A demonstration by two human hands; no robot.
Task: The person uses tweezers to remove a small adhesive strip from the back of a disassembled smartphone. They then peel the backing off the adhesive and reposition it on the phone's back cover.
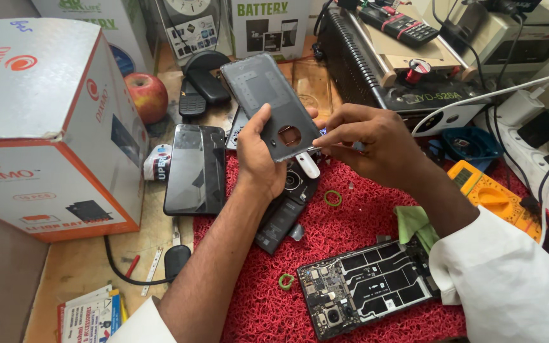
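A cluttered repair bench with a coarse red mat (351,241); the left hand (258,155) grips a smooth dark phone back cover (268,101), raised above the mat; the right hand (370,143) pinches a white tool (307,164) at its edge; best worked gently, keeping the thin panel unbent; an opened phone (366,286) lies nearby

This is a phone repair workshop. An opened phone (363,287) with bare circuitry lies on a red mat (351,235) on the cluttered bench (84,267), with a yellow multimeter (487,194), a heating plate machine (408,70), battery boxes (46,121) and other phones (196,168) around it.
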